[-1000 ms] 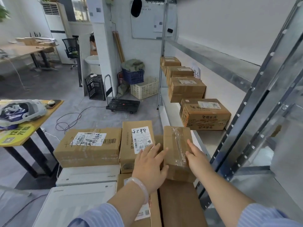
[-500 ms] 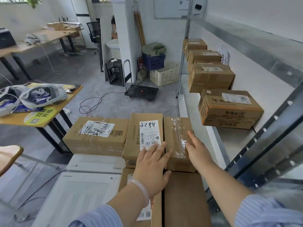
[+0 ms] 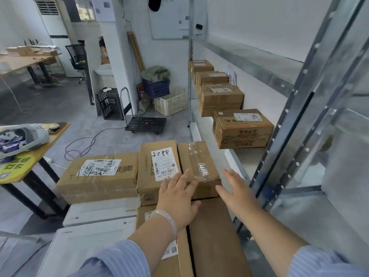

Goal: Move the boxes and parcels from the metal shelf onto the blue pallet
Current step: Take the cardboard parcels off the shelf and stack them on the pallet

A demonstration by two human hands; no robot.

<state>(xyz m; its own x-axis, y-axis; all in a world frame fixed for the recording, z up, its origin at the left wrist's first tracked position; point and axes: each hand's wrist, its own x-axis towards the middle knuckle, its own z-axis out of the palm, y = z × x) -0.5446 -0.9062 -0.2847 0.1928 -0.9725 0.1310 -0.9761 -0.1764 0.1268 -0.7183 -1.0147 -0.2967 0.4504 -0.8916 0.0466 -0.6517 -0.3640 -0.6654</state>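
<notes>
A small taped cardboard box (image 3: 196, 162) lies on the stack of parcels in front of me, beside a labelled box marked 5288 (image 3: 157, 168). My left hand (image 3: 178, 198) is open with straight fingers over the near edges of these two boxes. Also open, my right hand (image 3: 237, 193) hovers just right of the taped box, apart from it. Several brown boxes stand in a row on the metal shelf (image 3: 249, 162) to the right; the nearest box (image 3: 242, 127) bears a white label. The blue pallet is hidden under the stack.
A wide labelled box (image 3: 99, 174) and white flat cartons (image 3: 101, 211) fill the stack's left side. A wooden table (image 3: 30, 154) with a headset stands at left. A black trolley (image 3: 146, 122), crates and cables sit on the floor beyond. The shelf upright (image 3: 283, 154) rises close at right.
My right hand has come off the taped box and moved right, now open beside it. My left hand stays near the boxes' edges. The view has tilted slightly.
</notes>
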